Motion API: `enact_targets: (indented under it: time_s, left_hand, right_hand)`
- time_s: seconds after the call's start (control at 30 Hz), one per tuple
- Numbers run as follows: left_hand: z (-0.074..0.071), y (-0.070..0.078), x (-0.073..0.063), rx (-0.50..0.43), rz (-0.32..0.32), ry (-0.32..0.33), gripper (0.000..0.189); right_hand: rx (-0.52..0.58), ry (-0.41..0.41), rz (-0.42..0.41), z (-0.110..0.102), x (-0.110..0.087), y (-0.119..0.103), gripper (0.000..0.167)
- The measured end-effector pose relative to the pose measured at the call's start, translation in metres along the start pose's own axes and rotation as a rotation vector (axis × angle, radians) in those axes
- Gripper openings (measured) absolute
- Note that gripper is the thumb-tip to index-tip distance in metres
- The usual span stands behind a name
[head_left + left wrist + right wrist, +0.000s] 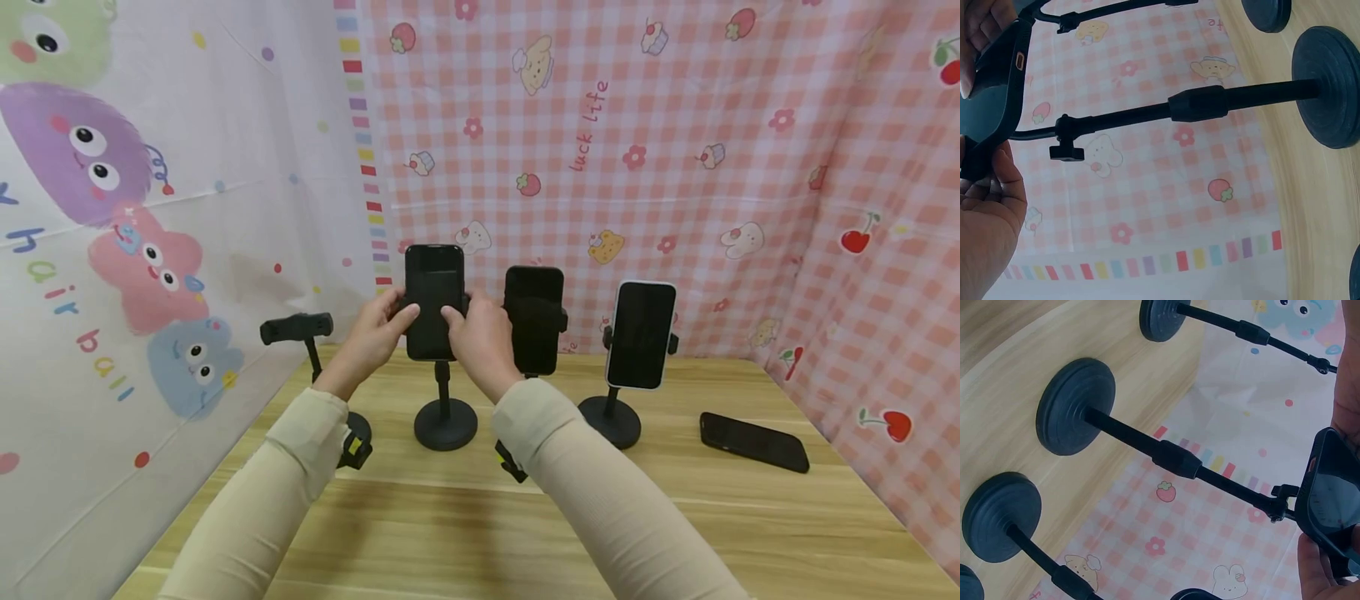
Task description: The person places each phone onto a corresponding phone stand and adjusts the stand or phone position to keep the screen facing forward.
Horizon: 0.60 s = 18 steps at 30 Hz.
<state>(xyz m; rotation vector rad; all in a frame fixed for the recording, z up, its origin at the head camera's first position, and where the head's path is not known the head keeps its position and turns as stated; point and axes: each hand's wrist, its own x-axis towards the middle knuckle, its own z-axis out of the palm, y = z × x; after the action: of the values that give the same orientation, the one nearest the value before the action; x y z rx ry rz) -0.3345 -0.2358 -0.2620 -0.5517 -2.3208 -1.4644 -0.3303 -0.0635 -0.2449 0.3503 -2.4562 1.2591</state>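
Observation:
A black smartphone (435,321) stands upright in the clamp of a black phone stand (446,425), its screen facing me. My left hand (377,335) grips its left side, the thumb on the screen and the fingers at the edge near the clamp. On the opposite side my right hand (483,337) holds the phone the same way, thumb on the screen. From the left wrist view, the left fingers pinch around a black clamp arm at the phone's side (1016,81). The stand's thin pole (1175,459) runs from the round base to behind the phone.
Left of the hands is a phone stand with a bare clamp (297,328). To the right, two more stands hold a black phone (534,333) and a white-edged phone (641,335). Another black phone (753,442) lies flat on the wooden table (675,517). Patterned cloth hangs behind.

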Motion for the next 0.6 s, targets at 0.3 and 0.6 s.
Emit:
enact_targets:
  time_s: [0.3,0.6]
  left_hand:
    - [0.0002,-0.0023,0.0006,-0.012,-0.015,0.009,0.042]
    - [0.0042,-0.0091,0.0004,0.009,-0.003,0.04,0.05]
  right_hand:
    - [0.002,0.002,0.001,0.0009,-0.0001,0.0008,0.046]
    - [0.014,-0.012,-0.018,0.0005,-0.0007,0.0058,0.045]
